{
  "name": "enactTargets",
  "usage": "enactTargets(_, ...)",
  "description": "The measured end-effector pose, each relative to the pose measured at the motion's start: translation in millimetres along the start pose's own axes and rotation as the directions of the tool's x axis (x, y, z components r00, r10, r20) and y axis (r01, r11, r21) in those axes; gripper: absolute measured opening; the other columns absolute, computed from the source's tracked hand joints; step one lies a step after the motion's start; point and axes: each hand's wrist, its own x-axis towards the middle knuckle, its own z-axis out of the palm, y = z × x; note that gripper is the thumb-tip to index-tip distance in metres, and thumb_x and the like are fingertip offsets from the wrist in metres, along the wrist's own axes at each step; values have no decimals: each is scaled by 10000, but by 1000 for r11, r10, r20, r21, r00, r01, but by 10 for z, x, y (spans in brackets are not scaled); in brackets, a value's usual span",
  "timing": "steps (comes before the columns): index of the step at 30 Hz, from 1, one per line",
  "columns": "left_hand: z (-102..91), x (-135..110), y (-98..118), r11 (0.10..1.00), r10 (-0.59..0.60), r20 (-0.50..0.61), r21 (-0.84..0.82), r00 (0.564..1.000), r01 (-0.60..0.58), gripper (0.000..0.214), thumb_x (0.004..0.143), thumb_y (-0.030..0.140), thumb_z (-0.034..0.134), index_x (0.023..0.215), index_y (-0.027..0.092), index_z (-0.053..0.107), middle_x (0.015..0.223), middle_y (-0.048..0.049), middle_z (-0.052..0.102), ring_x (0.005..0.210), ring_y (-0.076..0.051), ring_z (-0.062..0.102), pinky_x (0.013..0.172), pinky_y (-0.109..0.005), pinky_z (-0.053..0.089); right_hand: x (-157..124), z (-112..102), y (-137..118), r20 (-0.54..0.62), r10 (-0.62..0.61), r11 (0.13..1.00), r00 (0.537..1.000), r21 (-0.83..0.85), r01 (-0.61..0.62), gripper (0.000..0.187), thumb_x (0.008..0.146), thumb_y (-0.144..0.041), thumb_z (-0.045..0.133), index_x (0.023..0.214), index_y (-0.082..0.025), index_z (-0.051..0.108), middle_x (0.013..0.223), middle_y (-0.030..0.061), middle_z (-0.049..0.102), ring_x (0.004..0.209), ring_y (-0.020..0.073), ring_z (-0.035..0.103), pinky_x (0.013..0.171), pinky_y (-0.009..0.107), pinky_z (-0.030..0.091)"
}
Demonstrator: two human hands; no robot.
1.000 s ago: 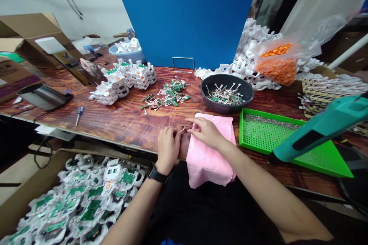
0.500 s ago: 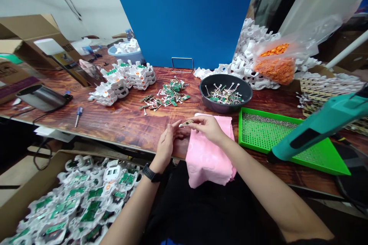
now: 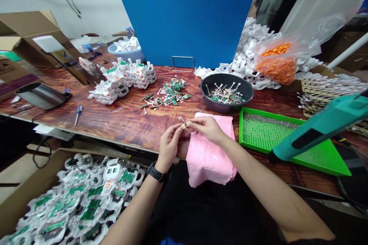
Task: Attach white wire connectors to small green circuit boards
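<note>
Glossy wood bench [image 3: 120,122] | L hand [image 3: 169,146] + R hand [image 3: 207,129] both pinch small tan board [image 3: 184,124] | above soft pink cloth [image 3: 209,157]

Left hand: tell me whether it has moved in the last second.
Yes. The left hand has lifted off the table edge and shifted slightly right toward the pink cloth; it now pinches the small part together with the right hand.

A small electronics assembly workshop: beyond the hands lie circuit boards [image 3: 171,95], white plastic housings [image 3: 125,78] and a screw tray [image 3: 267,132]; a carton of assemblies [image 3: 80,199] stands below-left.
</note>
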Motion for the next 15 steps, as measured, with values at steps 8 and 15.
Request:
enactTargets(8, 55, -41, 26, 988, 76, -68, 139, 995, -65, 219, 821, 331, 529, 942, 184, 637, 939, -45, 675, 873, -167, 615, 812, -285, 465, -1, 19, 19, -26, -10, 1000, 1000, -1, 10, 264, 636, -372, 705, 803, -169, 738, 680, 28, 686, 531, 88, 536, 518, 223, 445)
enactTargets(15, 47, -53, -4, 987, 65, -100, 151, 993, -49, 245, 824, 359, 518, 939, 176, 633, 873, -46, 683, 784, -164, 629, 749, -282, 480, 12, 24, 71, -39, -16, 1000, 999, 7, 16, 259, 641, -358, 700, 817, -172, 734, 754, 46, 702, 571, 105, 566, 524, 229, 449)
